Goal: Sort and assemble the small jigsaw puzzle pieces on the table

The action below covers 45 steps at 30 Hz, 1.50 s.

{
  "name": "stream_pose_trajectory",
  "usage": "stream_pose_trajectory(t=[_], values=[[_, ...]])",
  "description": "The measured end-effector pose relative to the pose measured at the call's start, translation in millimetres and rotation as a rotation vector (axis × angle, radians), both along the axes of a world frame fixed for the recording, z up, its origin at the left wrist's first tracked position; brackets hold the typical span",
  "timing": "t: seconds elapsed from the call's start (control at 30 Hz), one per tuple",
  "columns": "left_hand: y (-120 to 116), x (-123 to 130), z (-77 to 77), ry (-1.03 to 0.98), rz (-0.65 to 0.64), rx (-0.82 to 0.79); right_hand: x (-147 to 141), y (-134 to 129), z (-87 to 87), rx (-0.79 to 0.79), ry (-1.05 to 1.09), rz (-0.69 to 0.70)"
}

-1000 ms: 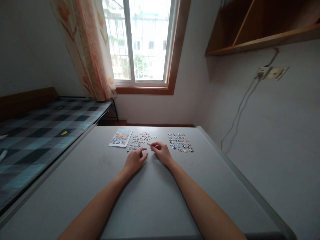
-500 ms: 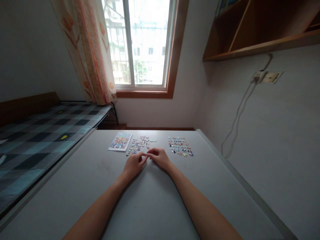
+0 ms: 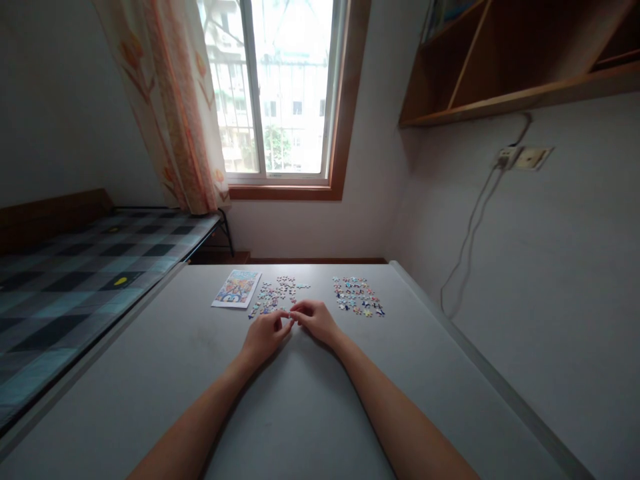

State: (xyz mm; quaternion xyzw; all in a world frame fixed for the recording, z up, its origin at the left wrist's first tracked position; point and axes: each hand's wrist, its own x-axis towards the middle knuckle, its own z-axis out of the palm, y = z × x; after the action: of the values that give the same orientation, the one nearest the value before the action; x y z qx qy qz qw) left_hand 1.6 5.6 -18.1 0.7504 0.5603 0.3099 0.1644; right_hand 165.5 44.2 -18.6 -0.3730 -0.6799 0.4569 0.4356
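My left hand (image 3: 266,335) and my right hand (image 3: 316,321) meet at the fingertips over the table, both closed in a pinch. Between the fingertips is a small pale jigsaw puzzle piece, mostly covered by the fingers. Just beyond the left hand lies a loose spread of jigsaw pieces (image 3: 273,295). To the right of my right hand, more jigsaw pieces (image 3: 357,295) lie in rough rows. A printed picture sheet (image 3: 237,289) with a colourful design lies flat, left of the loose spread.
The white table (image 3: 310,413) reaches towards the wall under the window (image 3: 295,100). A bed with a checked cover (image 3: 100,267) stands at the left. A wooden shelf (image 3: 500,100) juts from the right wall, above a socket with a hanging cord (image 3: 470,227).
The camera view has shifted slightly, so the table and pieces sit a little lower and further left. Both hands stay together at the fingertips in nearly the same pose.
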Motion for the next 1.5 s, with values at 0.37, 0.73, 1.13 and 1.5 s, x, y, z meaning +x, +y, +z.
stream_pose_trajectory(t=[0.37, 0.73, 1.13, 1.5], values=[[-1.6, 2.3, 2.8, 0.021, 0.016, -0.017, 0.4, -0.3, -0.2, -0.012, -0.014, 0.004], [-0.5, 1.7, 2.6, 0.021, 0.015, -0.021, -0.1, -0.1, 0.9, -0.011, -0.011, 0.013], [0.8, 0.6, 1.6, 0.042, 0.035, -0.009, -0.6, 0.0, -0.6, 0.03, -0.055, 0.001], [0.5, 0.0, 3.7, 0.006, 0.061, 0.021, 0.0, 5.2, -6.7, 0.057, 0.043, -0.079]])
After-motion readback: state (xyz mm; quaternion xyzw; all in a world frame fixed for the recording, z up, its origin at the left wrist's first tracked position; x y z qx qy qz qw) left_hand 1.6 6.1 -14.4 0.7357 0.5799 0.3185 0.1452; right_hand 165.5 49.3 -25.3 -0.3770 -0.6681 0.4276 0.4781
